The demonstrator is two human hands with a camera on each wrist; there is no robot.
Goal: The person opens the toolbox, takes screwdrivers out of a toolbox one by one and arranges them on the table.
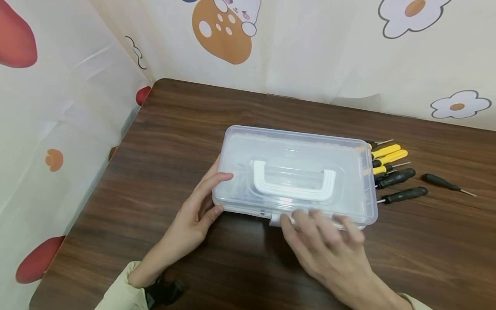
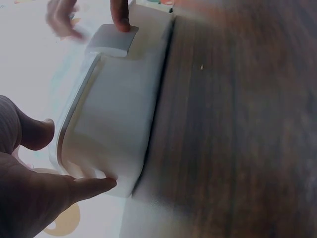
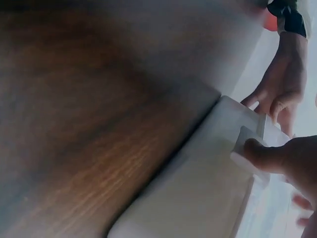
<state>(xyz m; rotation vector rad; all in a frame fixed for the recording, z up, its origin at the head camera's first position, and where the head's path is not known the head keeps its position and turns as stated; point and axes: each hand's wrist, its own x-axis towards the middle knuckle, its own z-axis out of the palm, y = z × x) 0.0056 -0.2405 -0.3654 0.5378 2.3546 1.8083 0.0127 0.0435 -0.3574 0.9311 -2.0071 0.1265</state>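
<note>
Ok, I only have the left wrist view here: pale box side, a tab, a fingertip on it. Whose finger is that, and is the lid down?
Observer: It is the right hand; the right wrist view shows its thumb pressed on the white latch at the front of the clear plastic box.
Operator: And the lid?
Observer: Down flat in the head view, with the white handle folded on top.
Operator: What is my left hand doing overall?
Observer: The left hand holds the box's left end, fingers on top and thumb on the front corner.
Operator: Anything else on the table?
Observer: Yellow and black screwdrivers lie on the wooden table just past the box's right end.
</note>
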